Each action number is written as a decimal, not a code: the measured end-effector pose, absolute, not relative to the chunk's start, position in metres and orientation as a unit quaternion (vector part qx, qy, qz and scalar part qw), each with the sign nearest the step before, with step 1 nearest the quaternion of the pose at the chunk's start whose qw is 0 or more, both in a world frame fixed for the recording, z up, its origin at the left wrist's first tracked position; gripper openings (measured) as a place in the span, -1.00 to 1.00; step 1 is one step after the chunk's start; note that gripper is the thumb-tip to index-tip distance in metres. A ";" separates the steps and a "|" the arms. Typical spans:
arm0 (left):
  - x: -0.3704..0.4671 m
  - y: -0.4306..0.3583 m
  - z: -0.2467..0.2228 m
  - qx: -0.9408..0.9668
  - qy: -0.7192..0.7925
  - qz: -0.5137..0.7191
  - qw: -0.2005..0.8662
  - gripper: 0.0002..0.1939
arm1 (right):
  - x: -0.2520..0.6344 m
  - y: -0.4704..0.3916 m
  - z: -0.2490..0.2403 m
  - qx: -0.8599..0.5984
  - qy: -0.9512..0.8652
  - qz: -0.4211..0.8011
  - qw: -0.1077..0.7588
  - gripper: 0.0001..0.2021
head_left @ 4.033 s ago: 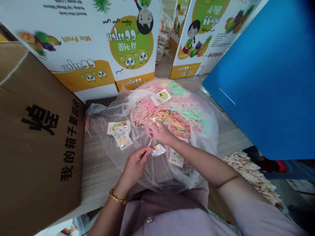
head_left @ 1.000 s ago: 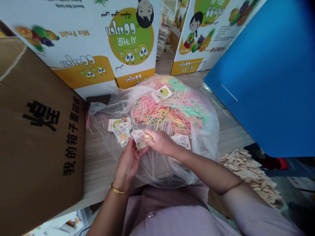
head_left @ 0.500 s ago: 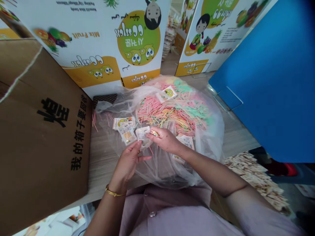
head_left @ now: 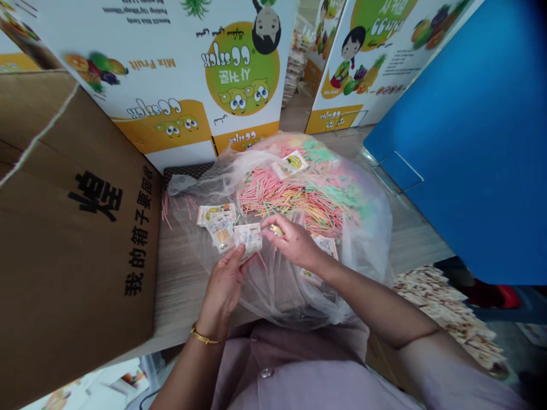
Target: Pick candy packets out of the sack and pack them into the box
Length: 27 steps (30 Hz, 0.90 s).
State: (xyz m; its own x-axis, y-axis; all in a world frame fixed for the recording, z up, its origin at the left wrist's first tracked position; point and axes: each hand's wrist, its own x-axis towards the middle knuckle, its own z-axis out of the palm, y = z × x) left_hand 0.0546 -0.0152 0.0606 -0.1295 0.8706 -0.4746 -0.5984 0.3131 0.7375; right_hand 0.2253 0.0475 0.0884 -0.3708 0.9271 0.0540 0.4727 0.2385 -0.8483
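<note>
Since the earlier frame, the left hand (head_left: pixel 224 279) has folded its fingers under the packet (head_left: pixel 249 234), gripping it above a clear bag (head_left: pixel 290 299); the packet's long axis runs forward, striped edge pointing toward the sticks (head_left: pixel 270 191). Just beside its right edge, the right hand (head_left: pixel 294 245) curls round a small yellow item (head_left: pixel 277 229). Beyond stands a white box (head_left: pixel 149 37)

Appears to be a candy-packing workshop; identifiable by stick-candy cartons (head_left: pixel 171 85), loose coloured sticks (head_left: pixel 290 199) in a clear bag (head_left: pixel 370 239), and printed sachets (head_left: pixel 221 230).
</note>
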 end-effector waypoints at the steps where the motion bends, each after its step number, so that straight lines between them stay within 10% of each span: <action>1: 0.056 -0.015 0.059 0.145 0.499 0.576 0.631 -0.70 | 0.227 0.047 0.093 -0.481 -0.734 0.373 0.302 -0.81; 16: 0.056 -0.024 0.039 0.290 0.549 0.552 0.556 -0.62 | 0.220 0.051 0.104 -0.522 -0.808 0.261 0.078 -0.82; 27: 0.064 -0.021 0.060 0.207 0.505 0.562 0.621 -0.69 | 0.231 0.067 0.105 -0.371 -0.593 0.593 0.399 -0.51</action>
State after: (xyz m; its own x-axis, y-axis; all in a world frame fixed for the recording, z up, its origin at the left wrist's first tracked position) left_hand 0.0638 -0.0210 0.0598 -0.1432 0.9080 -0.3938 -0.4887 0.2811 0.8259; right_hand 0.2309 0.0667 0.1048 -0.4063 0.9131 0.0345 -0.0332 0.0230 -0.9992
